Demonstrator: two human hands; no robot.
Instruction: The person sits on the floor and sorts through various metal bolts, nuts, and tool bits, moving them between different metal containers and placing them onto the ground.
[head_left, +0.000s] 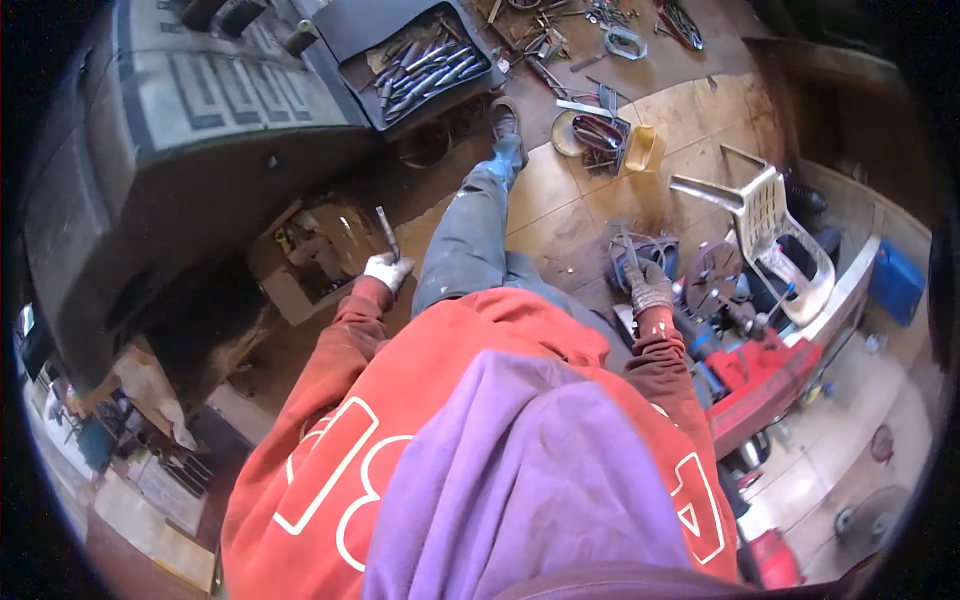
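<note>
My left hand (389, 270), in a white glove, is closed around the lower end of a short metal rod (386, 230), which points up and away from me. In a worn grey glove, my right hand (651, 287) is closed on a thin grey metal tool (629, 247) whose exact kind I cannot make out. Beyond my left hand, an open dark tray (372, 108) holds many slim metal rods (432, 72) lying in a loose heap. One of my legs reaches forward, its shoe beside the tray.
A large grey machine (200, 110) stands at the left. On the right are a white plastic chair (768, 215), a red toolbox (765, 375) and a blue canister (897, 283). Ahead, a yellow container (644, 148), a dark red bowl (597, 131) and scattered tools (545, 45) lie on the floor.
</note>
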